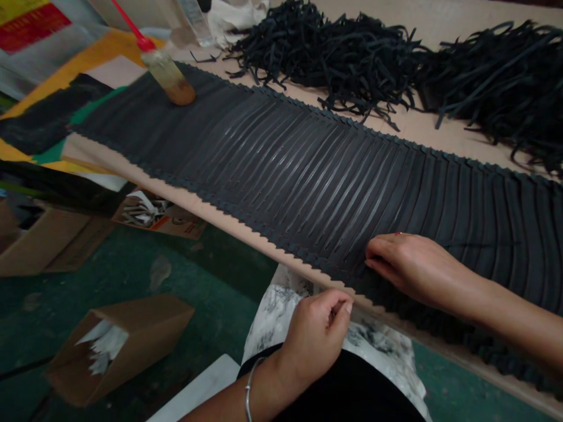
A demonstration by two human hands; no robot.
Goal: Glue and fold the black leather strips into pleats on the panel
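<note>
A long row of overlapping black strips (281, 164) lies across a pale board (206, 212), and the middle ones carry shiny wet-looking lines. My right hand (409, 266) rests low over the strips near the board's front edge. Its fingers are pinched together, and what lies between them is hidden. Just in front of that edge is my left hand (316, 325), with thumb and forefinger closed. I cannot make out anything in its grip. On the far left part of the row stands a tilted bottle (169, 76) with a red nozzle and amber liquid at its bottom.
Tangled heaps of loose black strips (334, 55) lie behind the row. A clear bottle (196, 20) and white cloth (237, 17) sit at the back. Below left, an open cardboard box (145, 334) with white scraps is on the green floor (193, 305).
</note>
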